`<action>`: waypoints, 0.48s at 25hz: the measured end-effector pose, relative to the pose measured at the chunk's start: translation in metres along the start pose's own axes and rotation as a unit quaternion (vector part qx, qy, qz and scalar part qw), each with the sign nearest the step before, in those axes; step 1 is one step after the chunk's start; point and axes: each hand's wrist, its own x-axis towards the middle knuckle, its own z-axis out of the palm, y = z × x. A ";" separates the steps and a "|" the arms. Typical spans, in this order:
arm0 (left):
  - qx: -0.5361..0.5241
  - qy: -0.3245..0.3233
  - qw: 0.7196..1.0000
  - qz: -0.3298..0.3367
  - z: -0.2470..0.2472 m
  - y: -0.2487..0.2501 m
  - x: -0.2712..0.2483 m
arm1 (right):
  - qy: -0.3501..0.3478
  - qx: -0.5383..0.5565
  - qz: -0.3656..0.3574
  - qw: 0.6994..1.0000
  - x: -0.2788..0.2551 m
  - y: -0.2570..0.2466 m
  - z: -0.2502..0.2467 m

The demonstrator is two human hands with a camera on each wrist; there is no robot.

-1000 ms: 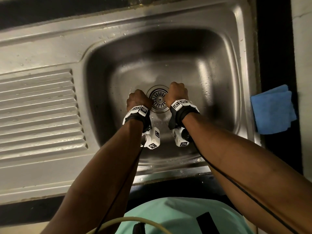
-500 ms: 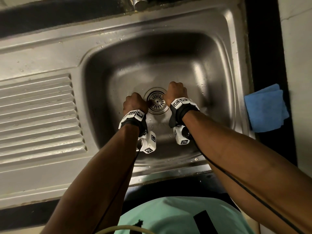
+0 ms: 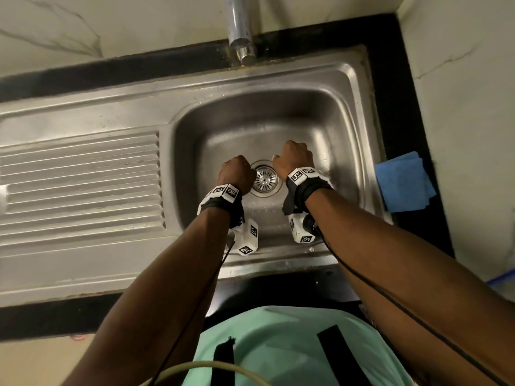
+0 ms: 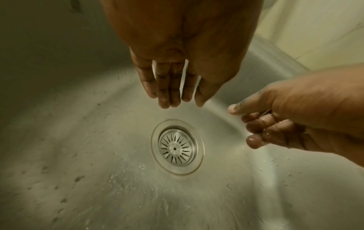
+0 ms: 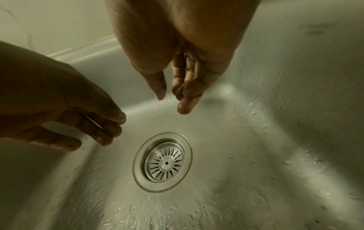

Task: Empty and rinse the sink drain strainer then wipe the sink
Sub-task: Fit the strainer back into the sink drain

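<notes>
1. Head cam looks straight down: both hands are over the sink (image 3: 348, 112) basin, with the strainer (image 3: 266, 178) sitting in the drain hole between them. The left hand (image 3: 235, 172) is just to its left, the right hand (image 3: 294, 160) just to its right and a bit further back.
2. From up there you only see the backs of the hands, so you really can't tell what the fingers are doing.
3. The left wrist cam sorts that out: the left hand (image 4: 177, 62) has its fingers (image 4: 164, 87) hanging down nearly straight and close together, holding nothing, clear above the strainer (image 4: 176, 147). The right hand (image 4: 295, 118) comes in from the right side with loosely curled wet fingers, also empty.
4. The right wrist cam agrees: the right hand (image 5: 177, 54) has relaxed fingers (image 5: 185, 93) pointing down at the strainer (image 5: 164, 162), nothing in them, and the left hand (image 5: 59, 109) is off to the left, loose and empty.
5. The wrist cams also show water drops and streaks all over the basin floor around the strainer, which barely show from the head cam.
6. Only the head cam catches the tap (image 3: 240, 32) behind the strainer, the ribbed drainboard (image 3: 80, 188) off to its left, and a folded blue cloth (image 3: 404, 182) on the black counter (image 3: 401, 107) to its right.
</notes>
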 end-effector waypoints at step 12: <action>-0.008 0.089 0.992 0.094 -0.031 0.051 -0.119 | 0.042 -0.024 -0.087 0.995 -0.103 0.016 -0.048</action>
